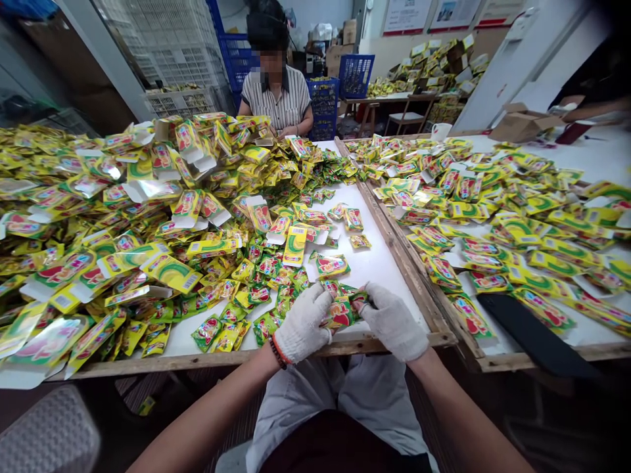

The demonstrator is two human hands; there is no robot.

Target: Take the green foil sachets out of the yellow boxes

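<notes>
Just above the near edge of the table (372,263), between your gloved hands, sits a small printed box (339,314). Your left hand (303,323) grasps it from its left side; your right hand (393,322) pinches a green packet (355,297) at its right end. Whether that packet is partly inside the box or only against it, you can't tell from this view.

Expect the box to be light and thin-walled, stiff along its folds but easy to dent across its broad faces, so take it by the narrow sides and keep the squeeze gentle. The packet looks soft and shiny, likely slippery, and would be best held by a flat end rather than its fuller middle. Your knit gloves should add grip, though they may dull your feel for thin film.

Around your left hand lie loose packets (207,333), with a high heap of boxes (190,141) behind and to the left. Past the wooden divider (394,246) on your right are more boxes (530,230) and a phone (530,332). Across the table, a co-worker (279,98) sits behind the heap.
</notes>
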